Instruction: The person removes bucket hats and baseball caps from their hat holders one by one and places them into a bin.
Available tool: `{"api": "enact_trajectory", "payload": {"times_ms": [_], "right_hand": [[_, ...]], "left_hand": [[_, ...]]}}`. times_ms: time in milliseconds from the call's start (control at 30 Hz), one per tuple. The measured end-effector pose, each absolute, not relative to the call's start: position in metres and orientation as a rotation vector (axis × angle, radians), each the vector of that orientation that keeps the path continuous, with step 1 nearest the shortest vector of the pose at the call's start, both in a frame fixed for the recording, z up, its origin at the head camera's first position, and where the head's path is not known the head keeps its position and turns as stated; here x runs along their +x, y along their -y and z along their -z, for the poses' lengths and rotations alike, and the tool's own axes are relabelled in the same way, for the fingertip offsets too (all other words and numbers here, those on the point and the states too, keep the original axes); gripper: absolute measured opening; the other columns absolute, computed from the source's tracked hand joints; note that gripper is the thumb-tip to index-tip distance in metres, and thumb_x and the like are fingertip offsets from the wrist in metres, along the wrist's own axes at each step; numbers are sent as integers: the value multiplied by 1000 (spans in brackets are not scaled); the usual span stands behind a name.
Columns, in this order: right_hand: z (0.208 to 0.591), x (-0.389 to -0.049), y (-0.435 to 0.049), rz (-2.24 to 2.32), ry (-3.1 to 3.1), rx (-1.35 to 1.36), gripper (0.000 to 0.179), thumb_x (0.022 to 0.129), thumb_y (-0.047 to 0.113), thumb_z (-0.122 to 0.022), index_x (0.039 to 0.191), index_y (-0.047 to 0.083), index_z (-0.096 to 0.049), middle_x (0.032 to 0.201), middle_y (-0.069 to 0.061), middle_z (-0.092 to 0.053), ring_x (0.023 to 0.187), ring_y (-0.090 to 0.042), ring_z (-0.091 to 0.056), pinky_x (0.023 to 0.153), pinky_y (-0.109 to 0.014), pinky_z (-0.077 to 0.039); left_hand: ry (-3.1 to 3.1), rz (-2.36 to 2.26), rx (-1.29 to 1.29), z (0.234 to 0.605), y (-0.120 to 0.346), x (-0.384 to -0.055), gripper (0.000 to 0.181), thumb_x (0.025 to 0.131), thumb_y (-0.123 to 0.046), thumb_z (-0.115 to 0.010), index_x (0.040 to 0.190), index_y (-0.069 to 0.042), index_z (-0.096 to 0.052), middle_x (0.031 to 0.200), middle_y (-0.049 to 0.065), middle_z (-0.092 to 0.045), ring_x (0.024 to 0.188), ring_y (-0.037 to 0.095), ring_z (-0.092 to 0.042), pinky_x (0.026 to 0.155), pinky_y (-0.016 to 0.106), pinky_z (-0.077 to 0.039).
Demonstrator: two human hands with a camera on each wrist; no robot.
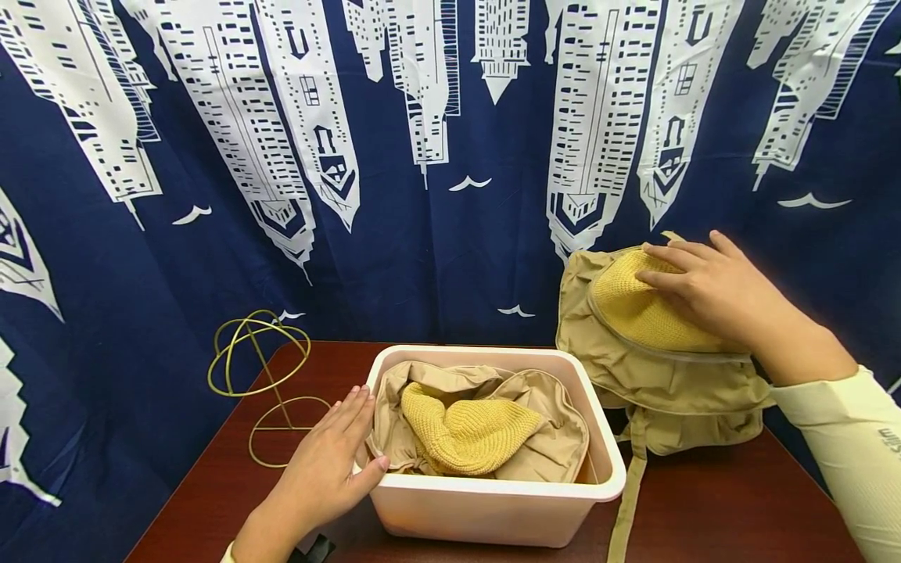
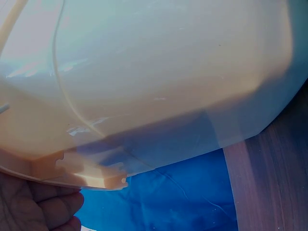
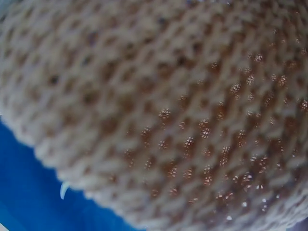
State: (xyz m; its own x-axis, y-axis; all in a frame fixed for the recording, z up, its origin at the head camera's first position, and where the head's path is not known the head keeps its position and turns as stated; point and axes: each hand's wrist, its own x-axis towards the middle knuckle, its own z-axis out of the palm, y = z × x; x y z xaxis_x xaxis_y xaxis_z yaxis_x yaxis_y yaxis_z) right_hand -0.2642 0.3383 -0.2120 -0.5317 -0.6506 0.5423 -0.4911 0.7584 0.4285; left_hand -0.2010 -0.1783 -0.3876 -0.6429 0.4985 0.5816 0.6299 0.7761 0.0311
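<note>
My right hand (image 1: 711,289) rests on a yellow knitted hat (image 1: 622,301), its fingers spread loosely over the top. That hat lies against a tan backpack (image 1: 676,391) with a long strap hanging down; its knit (image 3: 168,110) fills most of the right wrist view. At the left end of a pale plastic bin (image 1: 486,508), my left hand (image 1: 327,457) touches the rim with extended fingers. Inside the bin lie folded tan cloth items (image 1: 556,438) and another yellow knitted hat (image 1: 479,430). The left wrist view shows the bin's wall (image 2: 168,67) beside my curved fingers.
A gold wire stand (image 1: 260,360) with a domed top stands behind my left hand. Everything sits on a dark red-brown table (image 1: 211,485). A navy curtain (image 1: 436,266) with white building prints hangs close behind. A small black object (image 1: 320,547) lies near the front.
</note>
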Motion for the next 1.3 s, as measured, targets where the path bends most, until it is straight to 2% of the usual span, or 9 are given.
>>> {"api": "enact_trajectory", "payload": {"times_ms": [200, 433, 700, 900, 1300], "right_hand": [[192, -260, -334, 278, 2210, 856, 41, 76, 7, -76, 116, 12, -73, 129, -18, -62, 121, -44, -52, 104, -72, -26], [171, -256, -320, 173, 2093, 918, 36, 81, 8, -70, 117, 11, -71, 125, -20, -63, 117, -43, -53, 110, -67, -22], [172, -256, -277, 161, 2016, 1007, 42, 77, 4, -71, 118, 12, -71, 127, -16, -64, 118, -39, -55, 108, -67, -27], [168, -253, -249, 148, 1991, 1050, 41, 79, 0, -69, 119, 11, -71, 126, -16, -64, 120, -39, -54, 113, -64, -22], [172, -245, -201, 83, 1877, 1184, 38, 84, 1, -69, 120, 11, -72, 129, -13, -64, 118, -38, -58, 111, -64, -27]], "left_hand": [[2416, 316, -847, 388, 178, -200, 73, 88, -41, -66, 140, 8, -51, 145, 24, -48, 139, 36, -41, 110, 52, -36], [2426, 325, -839, 383, 179, -203, 73, 89, -41, -64, 140, 8, -50, 146, 24, -46, 139, 37, -39, 111, 52, -34], [2452, 325, -837, 385, 179, -201, 73, 89, -42, -63, 139, 10, -50, 146, 24, -47, 140, 37, -39, 112, 52, -34], [2449, 319, -839, 385, 179, -200, 73, 89, -42, -64, 139, 10, -50, 146, 25, -47, 139, 37, -39, 112, 52, -34], [2429, 357, -844, 385, 180, -200, 75, 88, -41, -66, 139, 10, -49, 145, 26, -47, 139, 38, -40, 112, 52, -34]]}}
